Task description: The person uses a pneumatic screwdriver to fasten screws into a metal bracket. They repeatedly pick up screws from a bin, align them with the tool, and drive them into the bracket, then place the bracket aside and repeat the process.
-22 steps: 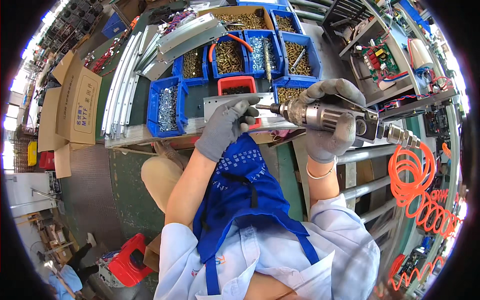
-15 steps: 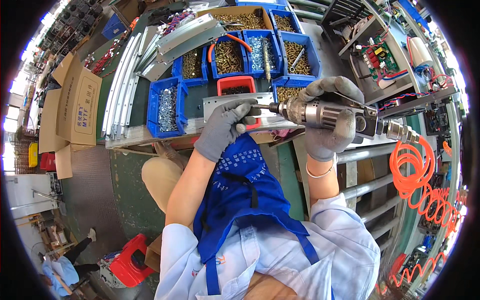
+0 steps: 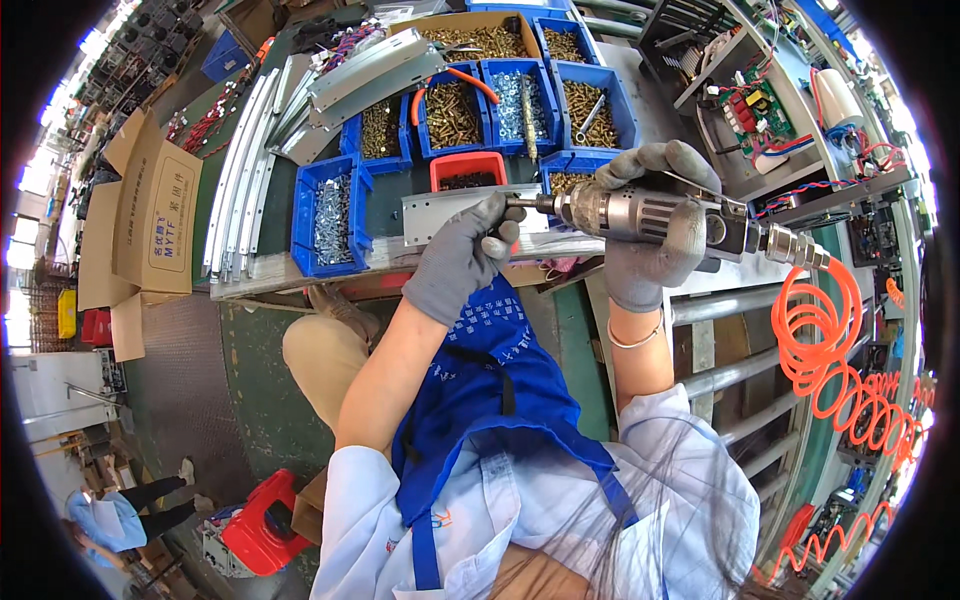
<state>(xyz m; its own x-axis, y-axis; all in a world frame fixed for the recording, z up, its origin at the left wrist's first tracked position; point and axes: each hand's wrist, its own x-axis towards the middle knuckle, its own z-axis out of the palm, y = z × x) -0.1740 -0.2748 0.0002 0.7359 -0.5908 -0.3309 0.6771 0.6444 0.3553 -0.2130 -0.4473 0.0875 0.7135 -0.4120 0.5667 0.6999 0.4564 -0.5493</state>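
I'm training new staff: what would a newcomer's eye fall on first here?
Probably the bright orange coiled hose at the right, joined to the metal-bodied tool in the gloved right hand. Next, the gloved left hand at the tool's tip, near the picture's middle. Beyond the hands, blue bins of small metal parts crowd the bench.

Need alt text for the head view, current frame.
A gloved right hand holds a metal power driver, its bit pointing left, with the gloved left hand at the tip. Beyond the left hand lies a flat metal plate, near a red bin and blue bins of small fasteners. A coiled orange hose runs from the driver's rear.
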